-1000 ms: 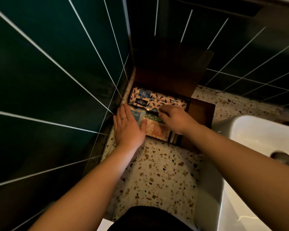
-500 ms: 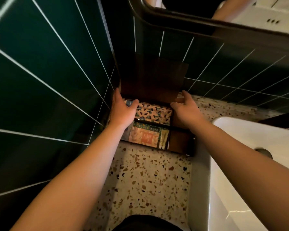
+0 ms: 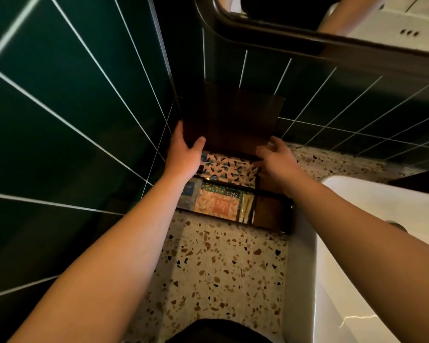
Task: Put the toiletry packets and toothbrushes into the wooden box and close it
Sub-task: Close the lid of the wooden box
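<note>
A dark wooden box (image 3: pixel 270 214) stands on the terrazzo counter in the tiled corner, its hinged lid (image 3: pixel 233 117) upright against the back wall. Inside lie patterned toiletry packets: a pink terrazzo-print one (image 3: pixel 229 170) in the far compartment, an orange one (image 3: pixel 217 203) and a blue one (image 3: pixel 190 191) in the near compartment, with pale slim tubes (image 3: pixel 247 209) beside them. The right compartment shows bare wood. My left hand (image 3: pixel 185 152) grips the lid's lower left edge. My right hand (image 3: pixel 274 154) has its fingers on the lid's lower right edge.
A white sink (image 3: pixel 372 243) sits to the right, close against the box. Dark green tiled walls (image 3: pixel 72 120) close in the left and back. A dark-framed mirror (image 3: pixel 307 43) hangs above. Terrazzo counter (image 3: pixel 221 268) stretches in front of the box.
Both hands left the packets inside the box and rose to the two lower corners of the upright lid. The view tilted upward, bringing the mirror in.
</note>
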{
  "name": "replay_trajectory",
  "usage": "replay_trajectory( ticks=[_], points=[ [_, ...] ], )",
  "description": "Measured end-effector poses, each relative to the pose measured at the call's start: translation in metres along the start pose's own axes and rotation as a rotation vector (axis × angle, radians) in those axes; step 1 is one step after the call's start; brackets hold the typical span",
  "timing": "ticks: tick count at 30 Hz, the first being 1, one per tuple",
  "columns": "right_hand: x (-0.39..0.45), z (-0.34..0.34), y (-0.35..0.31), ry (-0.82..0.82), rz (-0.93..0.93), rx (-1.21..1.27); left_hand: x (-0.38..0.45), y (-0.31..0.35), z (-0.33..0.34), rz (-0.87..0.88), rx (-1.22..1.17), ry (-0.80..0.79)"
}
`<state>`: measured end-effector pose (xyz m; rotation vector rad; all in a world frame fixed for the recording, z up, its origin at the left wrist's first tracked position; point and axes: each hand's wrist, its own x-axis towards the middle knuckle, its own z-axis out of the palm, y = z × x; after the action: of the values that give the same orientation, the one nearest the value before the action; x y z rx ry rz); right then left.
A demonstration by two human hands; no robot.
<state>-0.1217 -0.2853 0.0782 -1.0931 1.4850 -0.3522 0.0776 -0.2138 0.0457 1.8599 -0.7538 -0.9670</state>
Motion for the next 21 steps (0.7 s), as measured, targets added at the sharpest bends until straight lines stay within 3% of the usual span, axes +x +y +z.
replay_trajectory(
  ticks=[5, 15, 21],
  points=[
    [-0.014, 0.001, 0.002, 0.008, 0.012, 0.124, -0.010, -0.006, -0.008, -0.032, -0.083, -0.022],
    [-0.048, -0.006, 0.026, -0.002, 0.090, 0.335, -0.053, -0.008, -0.026, -0.242, -0.590, 0.069],
    [-0.063, -0.007, 0.050, 0.032, 0.081, 0.165, -0.087, -0.024, -0.034, -0.275, -0.523, 0.246]
  ],
)
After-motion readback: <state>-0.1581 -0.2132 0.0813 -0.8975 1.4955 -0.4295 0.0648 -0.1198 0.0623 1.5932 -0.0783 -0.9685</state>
